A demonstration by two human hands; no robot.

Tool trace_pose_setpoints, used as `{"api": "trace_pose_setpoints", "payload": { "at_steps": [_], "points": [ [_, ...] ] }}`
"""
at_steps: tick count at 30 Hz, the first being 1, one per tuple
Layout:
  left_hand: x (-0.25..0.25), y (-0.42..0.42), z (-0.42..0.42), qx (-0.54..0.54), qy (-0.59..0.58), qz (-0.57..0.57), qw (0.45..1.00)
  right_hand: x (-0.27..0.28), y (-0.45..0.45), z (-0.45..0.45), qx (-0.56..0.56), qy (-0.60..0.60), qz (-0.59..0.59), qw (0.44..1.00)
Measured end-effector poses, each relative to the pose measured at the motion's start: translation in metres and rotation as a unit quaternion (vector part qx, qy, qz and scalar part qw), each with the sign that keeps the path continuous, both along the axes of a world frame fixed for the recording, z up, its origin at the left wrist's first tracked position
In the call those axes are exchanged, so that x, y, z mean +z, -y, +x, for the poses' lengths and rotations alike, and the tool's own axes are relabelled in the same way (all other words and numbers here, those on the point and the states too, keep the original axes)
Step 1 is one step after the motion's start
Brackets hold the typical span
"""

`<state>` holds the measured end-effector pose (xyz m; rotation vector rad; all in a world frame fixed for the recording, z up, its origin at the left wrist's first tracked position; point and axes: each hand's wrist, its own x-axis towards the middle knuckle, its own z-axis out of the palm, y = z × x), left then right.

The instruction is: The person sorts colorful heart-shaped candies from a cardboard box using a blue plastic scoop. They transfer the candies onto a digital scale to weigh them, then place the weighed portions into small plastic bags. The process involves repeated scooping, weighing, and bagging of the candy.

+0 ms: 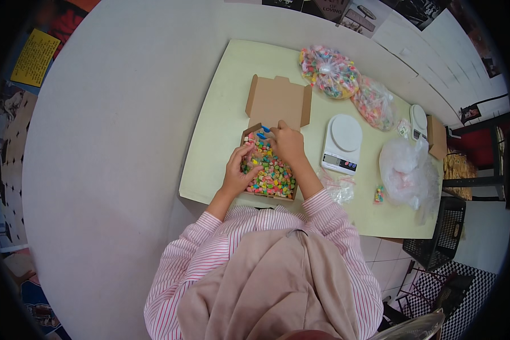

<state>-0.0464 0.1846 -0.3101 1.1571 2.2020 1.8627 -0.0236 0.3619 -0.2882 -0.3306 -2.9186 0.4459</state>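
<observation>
A brown cardboard box [296, 196] stands before me with its lid [278, 95] folded back. Small candies in many colours [272, 176] fill it. My right hand [287, 142] is over the far right part of the box, gripping a blue two-armed tool [262, 136] that looks like small tongs; its tips are hard to make out. At the left side of the box, my left hand [238, 170] curls its fingers and thumb around what appears to be a small clear plastic bag [253, 158], just above the candies.
Right of the box are a white digital kitchen scale [345, 138] and small clear zip bags [341, 189]. A small filled bag [378, 194] lies near a large clear plastic bag [401, 165]. Behind stand two big candy bags [331, 74], [374, 104] and a second scale [418, 119].
</observation>
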Motion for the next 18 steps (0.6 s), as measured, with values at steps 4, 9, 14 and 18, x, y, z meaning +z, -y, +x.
{"api": "trace_pose_setpoints", "payload": {
  "at_steps": [4, 9, 14, 18],
  "points": [
    [0.0, 0.001, 0.001, -0.013, 0.019, 0.001, 1.0, -0.011, 0.004, 0.002, -0.012, -0.033, -0.006, 0.999],
    [-0.001, -0.001, 0.0, -0.015, 0.016, 0.001, 1.0, -0.011, 0.004, 0.009, -0.008, -0.022, -0.032, 0.999],
    [-0.009, -0.001, -0.002, 0.002, 0.016, 0.009, 1.0, 0.01, -0.002, 0.03, -0.021, -0.076, -0.108, 0.991],
    [-0.005, -0.003, -0.002, 0.001, 0.015, 0.007, 1.0, 0.062, -0.002, 0.051, -0.032, -0.067, -0.2, 0.977]
  ]
}}
